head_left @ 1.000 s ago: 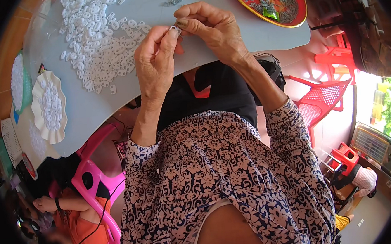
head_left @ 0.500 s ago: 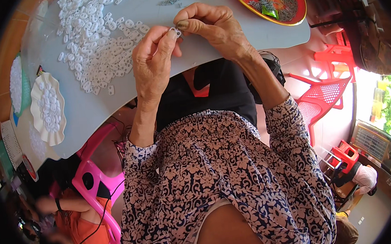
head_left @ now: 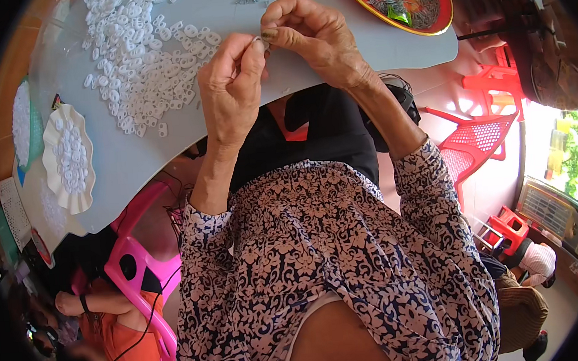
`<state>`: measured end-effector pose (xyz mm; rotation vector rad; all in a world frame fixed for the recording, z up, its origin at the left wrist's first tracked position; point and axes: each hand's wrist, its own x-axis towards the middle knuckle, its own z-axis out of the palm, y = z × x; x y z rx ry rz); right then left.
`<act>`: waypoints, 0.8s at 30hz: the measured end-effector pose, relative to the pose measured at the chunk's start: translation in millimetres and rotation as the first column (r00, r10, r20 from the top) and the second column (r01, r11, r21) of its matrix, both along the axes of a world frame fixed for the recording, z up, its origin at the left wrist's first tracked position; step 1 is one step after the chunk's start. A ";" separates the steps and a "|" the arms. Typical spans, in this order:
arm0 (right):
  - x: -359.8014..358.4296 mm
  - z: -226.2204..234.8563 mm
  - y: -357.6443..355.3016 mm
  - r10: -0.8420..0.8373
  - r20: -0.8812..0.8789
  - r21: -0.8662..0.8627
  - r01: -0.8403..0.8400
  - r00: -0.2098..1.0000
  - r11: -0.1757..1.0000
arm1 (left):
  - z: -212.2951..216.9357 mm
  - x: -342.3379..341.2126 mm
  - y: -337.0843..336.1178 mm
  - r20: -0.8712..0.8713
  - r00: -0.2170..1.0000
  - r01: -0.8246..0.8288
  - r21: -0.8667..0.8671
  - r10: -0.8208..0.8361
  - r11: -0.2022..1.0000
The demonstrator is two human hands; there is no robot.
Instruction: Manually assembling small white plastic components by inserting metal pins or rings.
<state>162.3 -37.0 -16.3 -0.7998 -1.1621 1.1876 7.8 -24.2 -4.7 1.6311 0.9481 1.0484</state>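
Above the near edge of the grey surface (head_left: 334, 63), the left hand (head_left: 229, 91) and right hand (head_left: 316, 34) meet, fingertips pinched together on a tiny white piece (head_left: 259, 43), mostly hidden between them. It looks light, stiff and easy to drop, best nipped at its rim. White pieces (head_left: 140, 63) lie heaped nearby; a red tray (head_left: 438, 19) sits farther right.

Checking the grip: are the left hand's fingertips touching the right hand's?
Touching. The head view shows the left hand and right hand pinched together, fingertips meeting without a gap.
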 end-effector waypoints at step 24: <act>-0.1 8.9 -7.1 -0.113 0.198 -0.057 0.126 0.974 0.990 | -4.2 -4.2 4.1 0.167 0.979 0.130 -0.083 -0.115 0.988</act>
